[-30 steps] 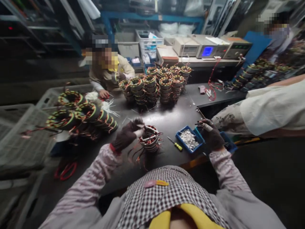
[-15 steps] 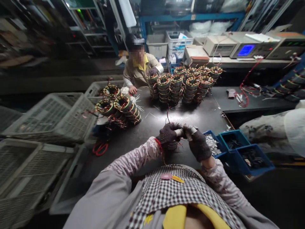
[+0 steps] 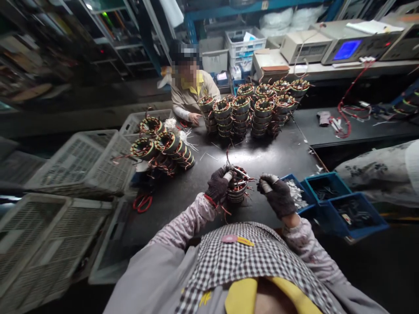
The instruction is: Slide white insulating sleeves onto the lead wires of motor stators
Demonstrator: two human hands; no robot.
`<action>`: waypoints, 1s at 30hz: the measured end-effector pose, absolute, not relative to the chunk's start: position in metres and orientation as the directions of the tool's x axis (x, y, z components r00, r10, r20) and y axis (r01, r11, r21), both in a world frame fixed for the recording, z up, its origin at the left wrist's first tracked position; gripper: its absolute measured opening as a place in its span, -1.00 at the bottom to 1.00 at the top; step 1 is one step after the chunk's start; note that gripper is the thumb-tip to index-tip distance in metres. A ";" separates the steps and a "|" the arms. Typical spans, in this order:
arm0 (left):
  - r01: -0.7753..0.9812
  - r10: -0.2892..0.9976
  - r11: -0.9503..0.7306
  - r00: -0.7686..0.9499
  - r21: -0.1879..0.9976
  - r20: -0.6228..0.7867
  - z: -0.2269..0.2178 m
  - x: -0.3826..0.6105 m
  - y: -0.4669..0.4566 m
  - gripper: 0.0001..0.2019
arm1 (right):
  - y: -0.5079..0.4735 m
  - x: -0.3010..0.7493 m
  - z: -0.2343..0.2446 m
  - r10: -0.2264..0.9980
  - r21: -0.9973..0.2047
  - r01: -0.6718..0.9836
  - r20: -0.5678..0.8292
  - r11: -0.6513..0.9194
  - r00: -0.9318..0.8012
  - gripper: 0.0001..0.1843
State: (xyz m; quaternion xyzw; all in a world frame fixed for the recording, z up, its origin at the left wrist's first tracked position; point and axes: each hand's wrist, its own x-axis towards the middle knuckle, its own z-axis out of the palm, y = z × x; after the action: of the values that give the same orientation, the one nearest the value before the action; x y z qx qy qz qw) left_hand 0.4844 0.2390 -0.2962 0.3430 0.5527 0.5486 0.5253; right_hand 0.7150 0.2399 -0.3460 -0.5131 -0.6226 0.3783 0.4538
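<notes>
Right hand (image 3: 279, 197) now apart from coil stack (image 3: 237, 195), its grip indistinct.

Coil stack (image 3: 237, 195) on table (image 3: 183, 196); coil rows (image 3: 240, 117) behind; bins (image 3: 369, 229) right; crates (image 3: 106, 168) far left; instruments (image 3: 343, 48) back right.

The coil stack (image 3: 237, 196) is dark grey, with copper-red wires (image 3: 225, 211). Left of the stack, the left hand (image 3: 217, 185) wears a dark brown glove with a red edge; right of the stack, the right hand (image 3: 280, 197) wears dark brown with pale grey finger wraps (image 3: 266, 186). Nearer the wearer than the stack, the apron (image 3: 235, 261) is black-and-white checked. Right of the stack, trays (image 3: 363, 230) are blue; beyond it, a screen (image 3: 347, 50) glows blue.
</notes>
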 end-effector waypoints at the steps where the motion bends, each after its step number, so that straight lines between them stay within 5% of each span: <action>1: -0.204 0.960 0.146 -0.207 0.968 -0.188 -0.298 0.484 0.239 -0.74 | 0.241 0.712 -0.349 0.982 -0.935 0.302 0.169 0.188 -0.086 -0.50; 11: -0.217 0.975 0.106 -0.169 0.970 -0.144 -0.306 0.485 0.246 -0.69 | 0.272 0.692 -0.350 0.923 -0.890 0.416 0.011 0.184 -0.385 -0.76; 15: -0.248 0.973 0.183 -0.093 0.951 -0.212 -0.306 0.479 0.246 -0.58 | 0.261 0.724 -0.362 0.978 -0.989 0.145 -0.053 -0.023 -0.201 -0.49; 17: -0.250 0.962 0.200 -0.131 0.947 -0.238 -0.306 0.476 0.248 -0.56 | 0.254 0.737 -0.370 0.995 -0.993 0.096 -0.074 -0.067 -0.069 -0.50; 22: -0.281 0.940 0.233 -0.181 0.931 -0.290 -0.307 0.472 0.254 -0.49 | 0.259 0.733 -0.390 0.990 -0.971 0.239 -0.060 -0.028 -0.127 -0.73; 30: -0.266 0.953 0.198 -0.174 0.944 -0.248 -0.306 0.474 0.253 -0.41 | 0.276 0.726 -0.399 0.964 -0.918 0.394 -0.056 0.053 -0.259 -0.80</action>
State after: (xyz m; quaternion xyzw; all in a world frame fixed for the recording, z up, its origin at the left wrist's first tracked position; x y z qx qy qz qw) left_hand 0.4736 0.2533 -0.3057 0.3200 0.5369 0.5466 0.5572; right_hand 0.7255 0.2761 -0.3992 -0.5201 -0.6529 0.4506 0.3163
